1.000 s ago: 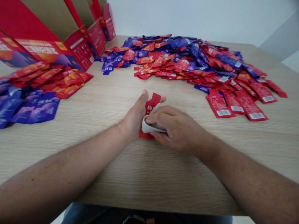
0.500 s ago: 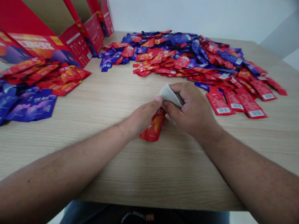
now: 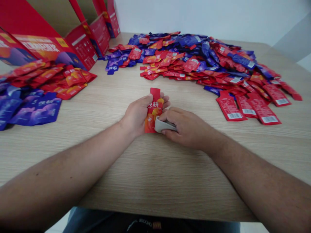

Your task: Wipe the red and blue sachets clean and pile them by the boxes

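Observation:
A red pouch [image 3: 153,108] with orange fruit printed on it lies along the palm of my left hand [image 3: 138,113]. The thumb rests on its left edge, and the fingertips show beyond its right side. My right hand [image 3: 186,127] pinches a folded pale grey cloth [image 3: 163,125], which is pressed against the lower right part of the pouch. The cloth covers that corner of the print. Both hands are held above the wooden table [image 3: 150,174], near its middle.
A wide heap of red and purple pouches [image 3: 191,58] spreads across the back of the table. Several red pouches [image 3: 264,110] lie at its right end. To the left are a smaller stack of red pouches [image 3: 53,77], purple pouches [image 3: 36,110] and open red cartons [image 3: 80,45].
My right hand has moved the cloth from the pouch's top end down to its lower right part. My left hand has turned palm up, leaving the pouch's front more exposed.

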A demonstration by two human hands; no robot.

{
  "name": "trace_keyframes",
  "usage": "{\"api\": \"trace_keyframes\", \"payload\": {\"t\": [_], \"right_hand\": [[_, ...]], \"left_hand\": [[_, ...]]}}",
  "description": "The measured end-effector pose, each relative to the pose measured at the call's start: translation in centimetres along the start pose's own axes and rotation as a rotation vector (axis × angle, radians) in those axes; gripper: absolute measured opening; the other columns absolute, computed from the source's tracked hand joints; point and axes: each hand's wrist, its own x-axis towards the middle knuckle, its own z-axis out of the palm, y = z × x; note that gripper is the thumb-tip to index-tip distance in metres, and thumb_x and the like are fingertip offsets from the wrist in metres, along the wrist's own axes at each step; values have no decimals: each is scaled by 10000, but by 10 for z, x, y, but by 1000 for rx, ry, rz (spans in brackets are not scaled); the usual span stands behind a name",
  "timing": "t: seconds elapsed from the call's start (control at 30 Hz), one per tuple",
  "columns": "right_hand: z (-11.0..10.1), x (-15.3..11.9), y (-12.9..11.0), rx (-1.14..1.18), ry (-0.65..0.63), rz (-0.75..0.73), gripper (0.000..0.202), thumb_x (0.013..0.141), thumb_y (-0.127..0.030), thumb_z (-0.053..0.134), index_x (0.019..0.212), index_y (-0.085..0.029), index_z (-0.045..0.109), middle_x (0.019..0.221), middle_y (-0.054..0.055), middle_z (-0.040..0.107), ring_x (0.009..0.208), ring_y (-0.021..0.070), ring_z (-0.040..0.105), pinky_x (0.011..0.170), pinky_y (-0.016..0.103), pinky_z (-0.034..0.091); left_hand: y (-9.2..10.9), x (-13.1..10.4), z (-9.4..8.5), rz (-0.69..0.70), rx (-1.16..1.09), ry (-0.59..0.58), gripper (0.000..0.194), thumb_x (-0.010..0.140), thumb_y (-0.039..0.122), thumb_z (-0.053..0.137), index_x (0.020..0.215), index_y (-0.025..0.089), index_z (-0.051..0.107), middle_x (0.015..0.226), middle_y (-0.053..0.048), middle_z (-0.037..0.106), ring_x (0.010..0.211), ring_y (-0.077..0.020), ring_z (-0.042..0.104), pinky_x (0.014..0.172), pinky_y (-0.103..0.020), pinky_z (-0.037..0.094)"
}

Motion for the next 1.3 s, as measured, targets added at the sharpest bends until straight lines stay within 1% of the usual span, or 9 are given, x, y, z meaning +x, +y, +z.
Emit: {"api": "trace_keyframes", "payload": {"t": [0.07, 0.13, 0.43, 0.6, 0.73, 0.83, 1.03, 1.17, 1.3], "right_hand": [[1, 0, -3, 27, -87, -46, 216, 868, -193, 665, 1081, -229, 659, 1096, 63, 719, 1002, 247, 654, 885, 378, 514], [1, -1, -2, 31, -80, -58, 223, 873, -181, 660, 1091, -224, 659, 1091, 65, 717, 994, 242, 653, 881, 374, 513], [-1, 1, 6, -78, 411, 87, 214, 932, -294, 650, 1131, -217, 669, 1070, 84, 729, 1025, 286, 660, 929, 439, 525], [-3, 2, 1, -95, 599, 213, 233, 940, -295, 627, 1166, -248, 660, 1153, 101, 725, 1091, 318, 655, 974, 500, 520], [7, 3, -5, -21, 419, 95, 373, 914, -317, 655, 1276, -226, 648, 1236, 108, 722, 1135, 322, 653, 1001, 500, 520], [12, 3, -12, -29, 312, 66, 410, 898, -256, 657, 1307, -237, 648, 1232, 102, 715, 1158, 323, 635, 1039, 519, 496], [15, 1, -7, -83, 420, 202, 414, 911, -194, 634, 1322, -234, 664, 1251, 151, 656, 1246, 339, 574, 1089, 563, 465], [17, 2, 4, -14, 424, 188, 401, 934, -200, 593, 1332, -201, 647, 1251, 154, 679, 1243, 318, 589, 1111, 555, 466], [17, 4, 12, 34, 498, 249, 490, 879, -227, 634, 1366, -213, 590, 1367, 140, 670, 1238, 313, 611, 1075, 546, 493]], "left_hand": [[4, 0, -1, -6, -30, 0, 331, 1032, 251, 462, 1233, 137, 699, 1010, -90, 790, 887, -188, 756, 877, -328, 614], [6, -1, 0, -19, -40, -9, 346, 1032, 250, 470, 1276, 139, 690, 1038, -88, 793, 912, -187, 760, 905, -332, 612], [-11, -6, 5, -53, 47, -48, 270, 1032, 225, 472, 1024, 132, 725, 848, -84, 775, 809, -213, 773, 812, -339, 635], [-17, -10, 8, -16, 27, -72, 239, 1030, 260, 511, 1098, 150, 712, 909, -80, 789, 899, -245, 780, 886, -400, 634], [-15, -11, 10, -19, 7, -60, 297, 1044, 257, 496, 1229, 156, 705, 912, -60, 790, 907, -219, 779, 878, -351, 632], [-10, -9, 9, -35, -33, -42, 372, 1063, 288, 458, 1318, 160, 696, 917, -65, 798, 885, -212, 783, 867, -342, 633], [-2, -6, 9, -39, -64, -17, 427, 1102, 353, 375, 1400, 236, 657, 906, -41, 804, 813, -202, 784, 791, -340, 639], [1, -5, 9, -43, -65, -5, 433, 1113, 352, 343, 1389, 225, 652, 890, -50, 801, 753, -190, 775, 705, -299, 625], [0, -4, 6, -7, -51, -14, 412, 1103, 321, 373, 1386, 227, 658, 887, -45, 803, 700, -177, 759, 659, -275, 611]]}}
